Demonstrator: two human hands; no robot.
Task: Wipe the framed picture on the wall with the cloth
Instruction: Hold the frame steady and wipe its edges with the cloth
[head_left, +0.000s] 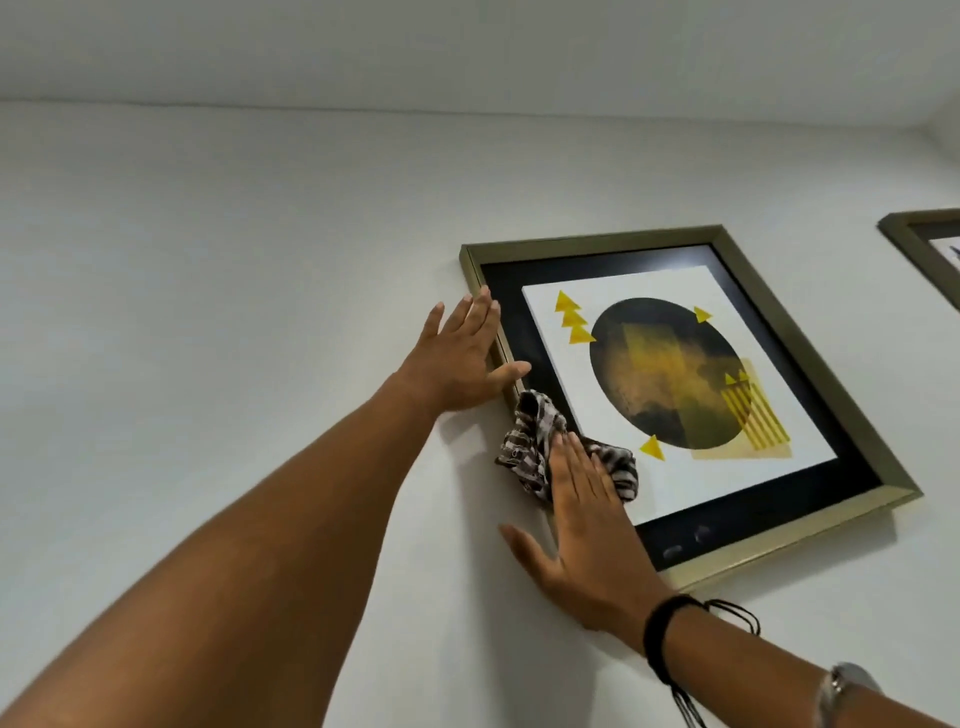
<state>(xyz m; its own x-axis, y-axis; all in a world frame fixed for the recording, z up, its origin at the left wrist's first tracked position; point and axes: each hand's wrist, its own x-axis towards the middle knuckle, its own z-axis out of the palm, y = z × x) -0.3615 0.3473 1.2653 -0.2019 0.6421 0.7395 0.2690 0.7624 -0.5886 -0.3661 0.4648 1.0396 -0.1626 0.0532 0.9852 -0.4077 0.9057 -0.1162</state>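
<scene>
A framed picture with a gold frame, black mat and a dark circle with yellow triangles hangs on the white wall. My left hand lies flat against the frame's left edge, fingers spread, thumb resting on the glass. A crumpled black-and-white patterned cloth is pressed on the lower left corner of the glass. My right hand is flat over the cloth, fingers extended, palm covering the frame's bottom left corner. A black band sits on my right wrist.
A second gold-framed picture hangs at the far right, cut off by the view's edge. The white wall stretches to the left, and the ceiling line runs across the top.
</scene>
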